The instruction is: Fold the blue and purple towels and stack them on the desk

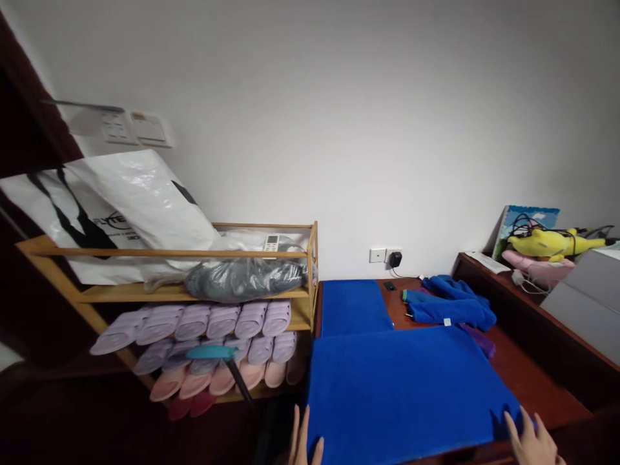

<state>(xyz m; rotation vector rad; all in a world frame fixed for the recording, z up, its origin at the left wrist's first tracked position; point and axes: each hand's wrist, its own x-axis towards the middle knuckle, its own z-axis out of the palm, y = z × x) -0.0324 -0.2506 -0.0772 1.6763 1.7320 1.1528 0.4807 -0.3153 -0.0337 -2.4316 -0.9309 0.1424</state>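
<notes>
A large blue cloth (407, 387) lies spread flat across the front of the reddish-brown desk (537, 381). My left hand (304, 440) is at its front left edge, fingers stretched and apart. At the front right corner, my right hand (531, 439) rests with spread fingers at the cloth's edge. Neither hand grips anything that I can see, and both are cut off by the bottom of the view. Behind the large cloth lies another flat blue cloth (356, 306). To its right is a crumpled blue cloth (450, 302) with a purple cloth (479, 341) partly under it.
A wooden rack (194, 253) on the left holds rows of slippers (194, 323), a white bag (140, 194) and a plastic-wrapped bundle (247, 278). A black plug (395, 259) sits in the wall socket. On the raised right ledge lies a yellow plush toy (547, 244) with cables.
</notes>
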